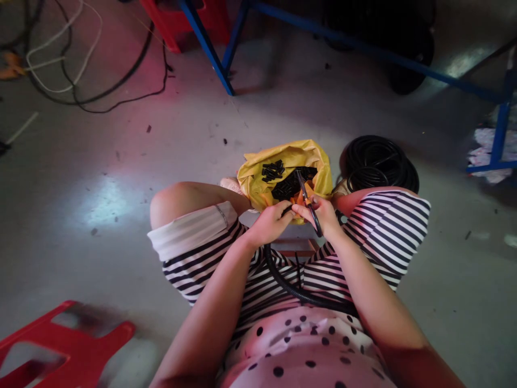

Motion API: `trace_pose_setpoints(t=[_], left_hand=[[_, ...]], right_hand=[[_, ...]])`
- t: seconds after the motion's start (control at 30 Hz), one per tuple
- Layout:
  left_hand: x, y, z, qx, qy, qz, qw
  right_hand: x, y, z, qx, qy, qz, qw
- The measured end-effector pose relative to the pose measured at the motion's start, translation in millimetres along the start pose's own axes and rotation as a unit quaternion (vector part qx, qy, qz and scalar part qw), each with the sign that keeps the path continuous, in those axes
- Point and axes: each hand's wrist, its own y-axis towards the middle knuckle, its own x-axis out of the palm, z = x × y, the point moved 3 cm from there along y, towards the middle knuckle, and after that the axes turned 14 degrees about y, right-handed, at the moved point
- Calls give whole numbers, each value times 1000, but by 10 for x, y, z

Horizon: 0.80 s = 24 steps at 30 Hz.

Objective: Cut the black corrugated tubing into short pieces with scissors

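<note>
Between my knees stands a yellow sack [251, 171] with its mouth spread wide, holding many short cut pieces of black tubing [285, 186]. My left hand [271, 222] is closed around the end of a long black corrugated tube [278, 276], which curves down across my lap. My right hand [323, 215] grips a pair of scissors [309, 203] with dark handles, blades pointing away over the sack. The fingertips of both hands meet at the tube's end. Whether the blades are parted is hard to make out.
A coil of black tubing [377, 164] lies on the floor beyond my right knee. Blue metal frame legs [210, 51] and a red stool [189, 21] stand ahead. Another red stool [76, 345] is at lower left. Loose cables [121, 81] sprawl at upper left.
</note>
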Motion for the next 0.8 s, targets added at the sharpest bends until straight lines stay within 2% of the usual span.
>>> trace_pose_setpoints(t=[0.23, 0.33, 0.4, 0.43, 0.5, 0.57, 0.6, 0.67, 0.7, 0.73, 0.77, 0.8], left_hand=[[143, -18, 6, 28, -57, -6, 998], [119, -32, 4, 15, -79, -2, 997], [-26, -103, 47, 16, -51, 36, 998], [-148, -167, 84, 26, -28, 73, 997], [-462, -338, 143, 34, -5, 145, 989], [-844, -508, 99, -6, -9, 213, 977], [-1064, -576, 19, -40, -3, 280, 959], [-1496, -654, -269, -100, -3, 464, 880], [-1660, -629, -482, -124, -27, 518, 846], [-1780, -555, -743, -165, -60, 537, 825], [-1856, -454, -1040, -234, -88, 533, 808], [-1889, -327, -1343, -298, -107, 500, 806]], right_hand=[[93, -56, -141, 26, 104, -19, 994], [95, -83, -199, 37, 131, -27, 990], [68, -91, -206, 41, 148, -10, 988], [48, -94, -201, 43, 157, 6, 987], [3, -100, -186, 44, 169, 39, 984], [-35, -111, -166, 46, 173, 63, 982], [-50, -120, -154, 50, 174, 72, 981], [-76, -145, -127, 62, 172, 90, 979], [-88, -161, -112, 68, 170, 98, 978], [-100, -179, -96, 73, 168, 105, 977], [-111, -197, -80, 77, 164, 112, 977], [-123, -216, -62, 83, 160, 118, 977]])
